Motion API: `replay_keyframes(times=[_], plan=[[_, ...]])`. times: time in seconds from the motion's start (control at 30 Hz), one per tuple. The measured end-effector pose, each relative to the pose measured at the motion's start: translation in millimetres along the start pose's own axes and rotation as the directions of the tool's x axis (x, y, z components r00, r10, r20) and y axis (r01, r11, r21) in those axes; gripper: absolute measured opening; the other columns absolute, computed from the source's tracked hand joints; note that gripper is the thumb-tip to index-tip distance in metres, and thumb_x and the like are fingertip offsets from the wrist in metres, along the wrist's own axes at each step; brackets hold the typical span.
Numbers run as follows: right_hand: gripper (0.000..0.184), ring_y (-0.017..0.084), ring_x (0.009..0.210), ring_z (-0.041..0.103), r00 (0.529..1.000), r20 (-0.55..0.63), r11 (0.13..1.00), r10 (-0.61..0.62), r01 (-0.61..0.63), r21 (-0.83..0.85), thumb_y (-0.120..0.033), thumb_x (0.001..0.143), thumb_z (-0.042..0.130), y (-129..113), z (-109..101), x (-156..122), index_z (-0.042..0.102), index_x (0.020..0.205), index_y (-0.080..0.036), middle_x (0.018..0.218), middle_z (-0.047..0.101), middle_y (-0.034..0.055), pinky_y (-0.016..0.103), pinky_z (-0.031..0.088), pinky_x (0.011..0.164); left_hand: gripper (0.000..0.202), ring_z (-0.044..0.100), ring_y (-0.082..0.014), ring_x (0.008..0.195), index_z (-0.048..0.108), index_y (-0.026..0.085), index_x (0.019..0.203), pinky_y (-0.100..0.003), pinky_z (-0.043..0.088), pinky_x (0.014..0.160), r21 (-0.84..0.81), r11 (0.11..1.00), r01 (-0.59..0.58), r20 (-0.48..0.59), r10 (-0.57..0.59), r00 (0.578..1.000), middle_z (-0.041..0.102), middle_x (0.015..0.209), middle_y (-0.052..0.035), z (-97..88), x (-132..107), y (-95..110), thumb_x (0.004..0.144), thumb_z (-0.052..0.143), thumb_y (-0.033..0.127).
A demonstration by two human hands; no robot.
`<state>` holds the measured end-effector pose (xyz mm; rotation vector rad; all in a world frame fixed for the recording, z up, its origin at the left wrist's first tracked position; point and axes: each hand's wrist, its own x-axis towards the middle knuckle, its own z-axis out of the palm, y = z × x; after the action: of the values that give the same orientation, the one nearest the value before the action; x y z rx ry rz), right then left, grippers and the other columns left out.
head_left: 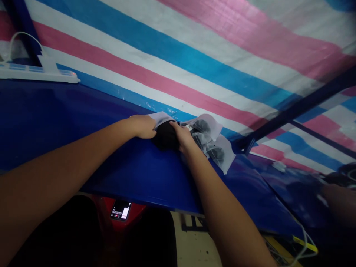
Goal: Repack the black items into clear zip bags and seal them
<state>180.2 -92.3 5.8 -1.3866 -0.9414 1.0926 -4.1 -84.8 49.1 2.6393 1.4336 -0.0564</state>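
Both of my arms reach forward over a glossy blue table (83,122). My left hand (143,126) and my right hand (182,136) are closed on either side of a rounded black object (166,136) that rests near the table's far edge. A clear plastic bag edge (161,118) sticks up behind the black object, between my two hands. Just right of my right hand lie clear plastic bags (213,142) holding several dark parts. I cannot make out what the black object is.
A striped pink, blue and white tarp (194,55) hangs behind the table. A white power strip (36,72) with a cable sits at the far left. A phone (121,210) lies on something red below the table edge. Another person's arm (339,200) shows at the right.
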Motion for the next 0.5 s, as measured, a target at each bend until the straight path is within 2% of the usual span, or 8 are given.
replay_keyframes(times=[0.13,0.23,0.43,0.5], plan=[[0.019,0.022,0.078,0.069,0.995,-0.091,0.999,-0.03,0.028,-0.02,-0.032,0.076,0.073,1.8,-2.5,5.3,0.065,0.084,-0.016,0.089,0.072,0.0105,0.032,0.058,0.069,0.042,0.065,-0.0271,0.079,0.074,0.015,0.102,-0.033,0.047,0.065,0.046,0.999,-0.012,-0.101,0.017,0.995,0.072,0.091,-0.0161,4.3,-2.7,13.7,0.085,0.045,0.041],[0.023,0.023,0.08,0.07,0.995,-0.097,1.0,-0.019,0.018,-0.011,-0.033,0.074,0.075,1.8,-6.1,8.5,0.066,0.086,-0.016,0.09,0.073,0.0112,0.034,0.058,0.07,0.041,0.065,-0.0275,0.081,0.074,0.014,0.101,-0.034,0.048,0.068,0.076,0.997,-0.012,-0.167,0.024,0.986,0.071,0.09,-0.016,7.1,-2.9,18.6,0.085,0.045,0.038],[0.039,0.024,0.081,0.07,0.986,0.143,0.996,0.087,-0.088,0.004,-0.04,0.065,0.084,-5.8,-9.7,2.5,0.068,0.09,-0.015,0.094,0.073,0.0123,0.034,0.059,0.069,0.04,0.065,-0.0272,0.074,0.075,0.013,0.096,-0.035,0.048,0.066,0.076,0.996,-0.035,-0.207,0.05,0.977,0.07,0.084,-0.0157,11.7,-1.9,18.4,0.085,0.044,0.034],[0.035,0.023,0.077,0.069,0.985,0.152,0.997,0.082,-0.082,-0.005,-0.037,0.065,0.084,-7.2,-9.4,0.5,0.068,0.087,-0.014,0.09,0.074,0.0116,0.033,0.059,0.066,0.04,0.065,-0.0275,0.073,0.075,0.012,0.096,-0.036,0.047,0.066,0.077,0.996,-0.047,-0.225,0.063,0.972,0.07,0.084,-0.0163,12.7,-1.5,18.9,0.084,0.044,0.033]])
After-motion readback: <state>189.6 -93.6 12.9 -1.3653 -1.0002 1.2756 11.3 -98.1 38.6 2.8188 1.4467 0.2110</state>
